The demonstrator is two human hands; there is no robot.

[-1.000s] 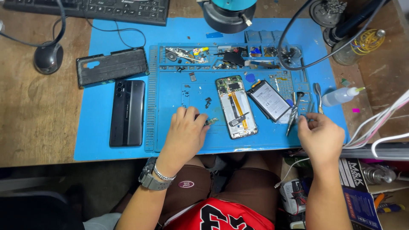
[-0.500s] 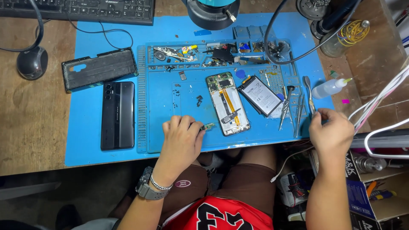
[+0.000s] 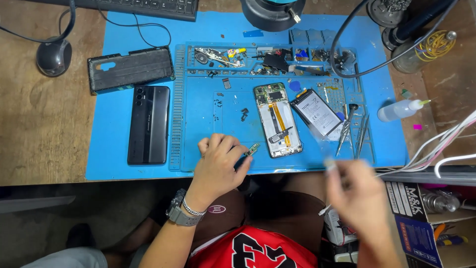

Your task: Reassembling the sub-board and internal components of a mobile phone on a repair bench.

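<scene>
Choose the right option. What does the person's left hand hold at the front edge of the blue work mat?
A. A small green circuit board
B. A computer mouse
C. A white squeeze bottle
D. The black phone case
A: the left hand pinches a small green circuit board at its fingertips, just left of the opened phone; the bottle, case and mouse lie untouched elsewhere.

A small green circuit board (image 3: 252,149) is pinched in the left hand (image 3: 218,164) at the mat's (image 3: 208,124) near edge. An opened phone (image 3: 277,121) is laid just at 1 o'clock from it, battery (image 3: 316,112) beside. The right hand (image 3: 359,196) is blurred at 4 o'clock, something thin held, can't be made out.
</scene>
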